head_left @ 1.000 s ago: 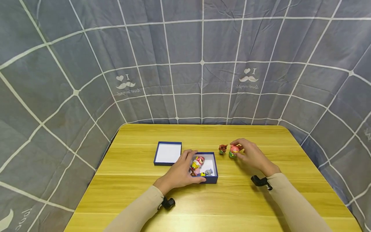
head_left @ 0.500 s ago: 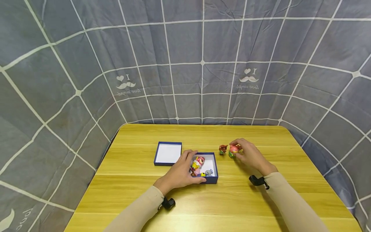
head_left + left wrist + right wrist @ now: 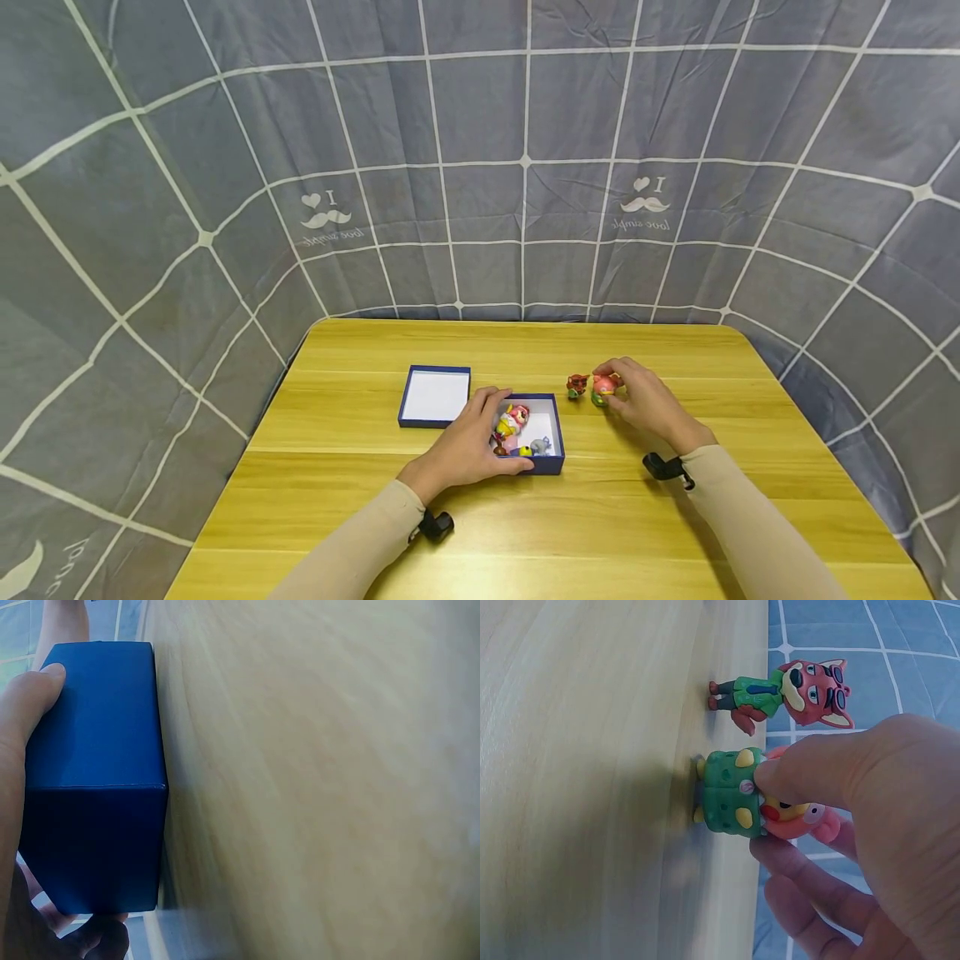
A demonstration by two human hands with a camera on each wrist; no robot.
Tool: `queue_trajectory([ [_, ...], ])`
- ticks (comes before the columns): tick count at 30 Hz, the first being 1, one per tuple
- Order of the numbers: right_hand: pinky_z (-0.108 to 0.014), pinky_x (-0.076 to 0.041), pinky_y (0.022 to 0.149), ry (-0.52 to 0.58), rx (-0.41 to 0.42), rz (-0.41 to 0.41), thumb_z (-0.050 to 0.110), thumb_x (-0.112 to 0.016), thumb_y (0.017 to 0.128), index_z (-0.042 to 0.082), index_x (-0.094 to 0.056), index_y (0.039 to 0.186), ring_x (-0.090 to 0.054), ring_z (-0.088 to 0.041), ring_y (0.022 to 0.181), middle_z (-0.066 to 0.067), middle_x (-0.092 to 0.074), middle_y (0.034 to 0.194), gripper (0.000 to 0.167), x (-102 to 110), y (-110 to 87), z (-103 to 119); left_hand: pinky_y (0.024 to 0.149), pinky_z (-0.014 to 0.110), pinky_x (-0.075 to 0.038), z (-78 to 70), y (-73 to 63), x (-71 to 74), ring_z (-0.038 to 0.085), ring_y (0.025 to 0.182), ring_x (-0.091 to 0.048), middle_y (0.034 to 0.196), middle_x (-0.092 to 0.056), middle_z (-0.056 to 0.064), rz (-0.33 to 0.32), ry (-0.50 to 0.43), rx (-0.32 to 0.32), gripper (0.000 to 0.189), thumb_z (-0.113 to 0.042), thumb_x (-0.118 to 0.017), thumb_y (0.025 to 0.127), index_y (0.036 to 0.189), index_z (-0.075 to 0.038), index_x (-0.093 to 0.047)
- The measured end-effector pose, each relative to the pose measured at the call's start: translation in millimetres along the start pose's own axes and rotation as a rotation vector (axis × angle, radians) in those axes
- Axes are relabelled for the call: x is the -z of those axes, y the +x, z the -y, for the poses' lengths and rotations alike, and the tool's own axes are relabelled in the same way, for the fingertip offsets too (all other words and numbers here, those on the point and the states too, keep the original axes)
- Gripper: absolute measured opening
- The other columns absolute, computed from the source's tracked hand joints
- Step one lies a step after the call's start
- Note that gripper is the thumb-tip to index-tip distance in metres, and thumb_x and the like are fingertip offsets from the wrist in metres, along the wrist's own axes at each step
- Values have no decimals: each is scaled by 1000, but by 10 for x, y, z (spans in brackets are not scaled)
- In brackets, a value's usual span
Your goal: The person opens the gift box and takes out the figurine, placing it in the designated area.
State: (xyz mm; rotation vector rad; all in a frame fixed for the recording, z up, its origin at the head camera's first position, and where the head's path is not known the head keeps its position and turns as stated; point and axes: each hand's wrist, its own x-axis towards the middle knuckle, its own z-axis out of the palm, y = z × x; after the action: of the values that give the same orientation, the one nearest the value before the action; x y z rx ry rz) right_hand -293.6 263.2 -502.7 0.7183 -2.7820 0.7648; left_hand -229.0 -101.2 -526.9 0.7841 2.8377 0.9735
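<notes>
My left hand grips a dark blue box from its left side. In the left wrist view the thumb presses one wall of the box and fingers show at the opposite side. Several small figurines lie inside, among them a pink-and-yellow one and a grey one; my hand partly covers the others. To the right, my right hand pinches a pink-headed figurine in green clothes between thumb and fingers. It is upright at the tabletop, beside a standing red fox figurine.
A shallow blue lid with a white inside lies behind and left of the box. The wooden table ends at a grey checked curtain that surrounds its back and sides.
My right hand has shifted slightly left with the pink-headed figurine, closer to the fox. The left hand and the box have stayed in place.
</notes>
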Motion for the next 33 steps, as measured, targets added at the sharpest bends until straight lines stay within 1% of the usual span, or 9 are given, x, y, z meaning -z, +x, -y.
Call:
queue_trajectory([
  [11, -57, -68, 94, 15, -13, 15, -3, -90, 97, 2, -75, 137, -79, -40, 113, -19, -77, 126, 42, 57, -7, 31, 127, 57, -56, -18, -3, 16, 34, 158, -56, 181, -39, 14, 7, 4, 5, 124, -78, -89, 91, 183, -16, -34],
  [18, -58, -70, 95, 14, -21, 36, -1, -90, 98, 1, -74, 144, -81, -40, 113, -21, -76, 132, 48, 70, -21, 10, 128, 58, -56, -29, -11, 24, 35, 159, -55, 181, -39, 14, 8, 5, -2, 123, -77, -89, 92, 183, -15, -34],
  [23, -59, -70, 94, 7, -23, 38, -1, -90, 98, 2, -73, 147, -82, -41, 112, -21, -75, 130, 51, 91, -37, 26, 127, 58, -56, -38, -17, 26, 35, 157, -56, 180, -40, 14, 2, 12, -5, 123, -76, -89, 92, 182, -14, -35],
  [27, -59, -70, 93, -5, -20, 37, 0, -90, 98, 3, -72, 149, -82, -42, 112, -22, -74, 132, 54, 116, -54, 33, 126, 57, -57, -45, -24, 28, 34, 155, -57, 178, -42, 14, 3, 8, -7, 122, -76, -89, 92, 182, -14, -36],
  [33, -64, -68, 96, -23, -13, 16, 2, -90, 99, 3, -71, 152, -79, -48, 120, -25, -72, 139, 56, 158, -72, 72, 126, 57, -57, -31, -21, 31, 33, 154, -57, 178, -42, 14, 4, -2, -3, 121, -76, -90, 92, 182, -15, -36],
])
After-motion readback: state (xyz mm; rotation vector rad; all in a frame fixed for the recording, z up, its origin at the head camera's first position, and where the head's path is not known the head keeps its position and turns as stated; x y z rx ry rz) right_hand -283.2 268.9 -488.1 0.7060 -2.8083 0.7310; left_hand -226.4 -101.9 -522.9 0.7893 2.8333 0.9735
